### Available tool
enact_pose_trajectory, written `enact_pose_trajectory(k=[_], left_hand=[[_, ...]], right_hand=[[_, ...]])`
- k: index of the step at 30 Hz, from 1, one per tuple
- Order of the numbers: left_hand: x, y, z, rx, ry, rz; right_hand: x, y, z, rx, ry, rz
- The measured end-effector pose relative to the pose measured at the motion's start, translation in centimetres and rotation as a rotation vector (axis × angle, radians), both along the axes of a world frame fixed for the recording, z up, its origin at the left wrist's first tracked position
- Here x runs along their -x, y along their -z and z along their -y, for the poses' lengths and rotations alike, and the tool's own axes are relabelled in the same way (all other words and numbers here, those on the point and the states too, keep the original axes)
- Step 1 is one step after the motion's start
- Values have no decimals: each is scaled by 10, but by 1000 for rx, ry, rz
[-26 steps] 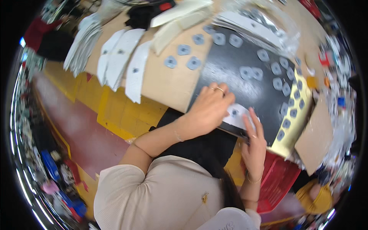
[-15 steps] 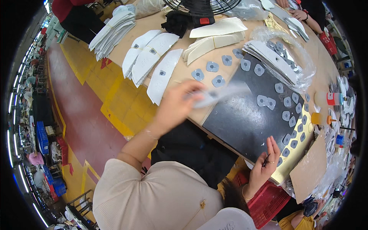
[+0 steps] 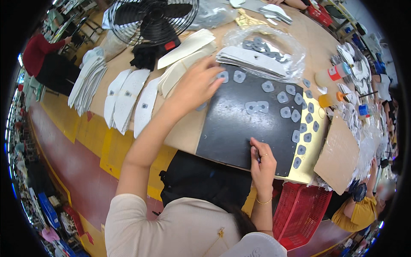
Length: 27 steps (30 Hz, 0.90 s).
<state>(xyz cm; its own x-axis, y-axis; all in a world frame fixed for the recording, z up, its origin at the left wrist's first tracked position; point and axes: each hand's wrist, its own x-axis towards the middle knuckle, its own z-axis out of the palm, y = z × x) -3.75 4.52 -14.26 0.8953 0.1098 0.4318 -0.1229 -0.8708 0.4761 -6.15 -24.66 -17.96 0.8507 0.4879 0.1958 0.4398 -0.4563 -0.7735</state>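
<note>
My left hand (image 3: 196,83) reaches over the table with thumb and fingers apart and nothing visible between them. Its fingertips are beside the end of a stack of white curved pieces (image 3: 252,61) and a small grey patch with a dark centre (image 3: 222,77). Low over the front of the black mat (image 3: 231,128), my right hand (image 3: 263,165) is closed around a small dark thin tool, mostly hidden by the fingers. Two grey patches (image 3: 257,107) lie together mid-mat, with several more toward its right side. White pieces with a grey patch (image 3: 144,106) lie left of my forearm.
A black fan (image 3: 155,19) stands at the back, near cream pieces (image 3: 187,49). Clear plastic wrap (image 3: 295,55) surrounds the white stack. Bottles (image 3: 329,75), a gold sheet (image 3: 314,141) and cardboard (image 3: 338,152) are at right. A red basket (image 3: 299,214) sits below the edge.
The view has turned. My left hand has let go of the white piece it was swinging and has moved to the far edge of the mat. My right hand has closed more.
</note>
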Motion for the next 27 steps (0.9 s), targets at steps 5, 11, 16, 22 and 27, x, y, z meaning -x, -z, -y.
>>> enact_pose_trajectory(k=[5,11,16,22,27], left_hand=[[-144,35,-12,-179,71,-110],[-176,2,0,-260,96,-569],[-157,-3,7,-214,37,-255],[-128,-65,9,543,362,-607],[-70,-98,28,891,659,-708]], right_hand=[[3,12,-5,-45,10,101],[1,19,3,-68,37,151],[3,18,0,-77,34,173],[-6,15,9,-272,-26,-49],[-18,-12,11,-673,234,-414]])
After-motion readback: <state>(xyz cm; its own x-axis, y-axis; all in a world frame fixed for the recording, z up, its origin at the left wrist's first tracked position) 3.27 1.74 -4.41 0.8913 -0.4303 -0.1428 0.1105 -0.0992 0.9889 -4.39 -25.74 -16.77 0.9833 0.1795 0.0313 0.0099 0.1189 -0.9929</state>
